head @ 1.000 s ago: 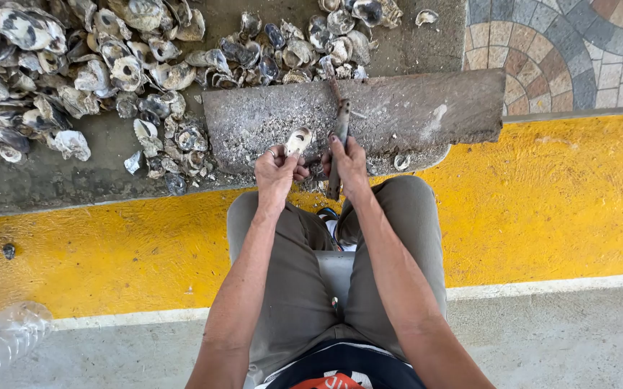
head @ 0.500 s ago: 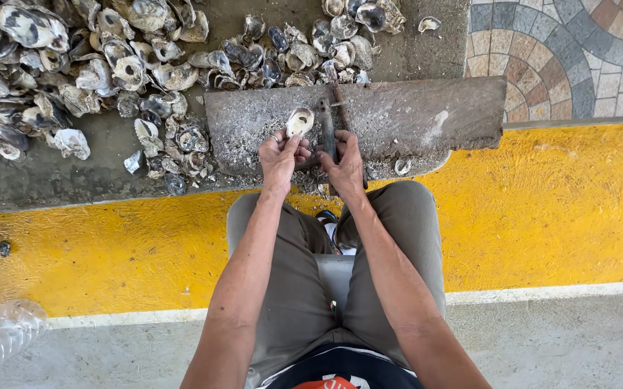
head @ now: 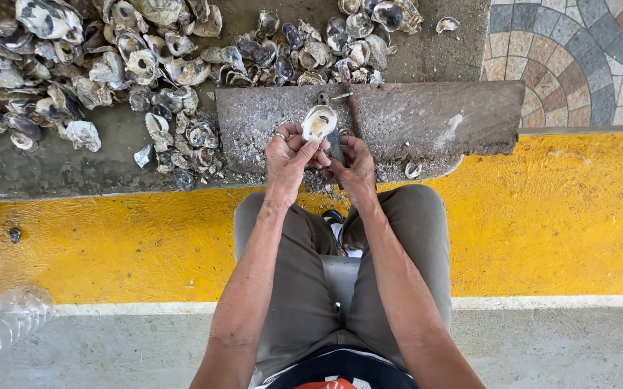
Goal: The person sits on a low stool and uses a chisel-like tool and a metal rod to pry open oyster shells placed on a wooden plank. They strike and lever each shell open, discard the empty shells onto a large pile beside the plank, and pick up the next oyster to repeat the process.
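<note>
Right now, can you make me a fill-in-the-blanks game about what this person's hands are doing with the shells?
1. The left hand holds up an open oyster shell whose inside looks ____.
2. The right hand grips a dark ____.
3. The big pile of empty shells lies to the person's ____.
4. The painted curb under the knees is ____.

Missing words: white; tool; left; yellow

Heap of empty grey shells (head: 73, 65) across the upper left, on dirty ground. Yellow painted curb (head: 542, 216) runs left to right. Patterned paving tiles (head: 578, 57) at upper right. Clear plastic bottle (head: 1, 324) lying at lower left, on grey concrete.
</note>
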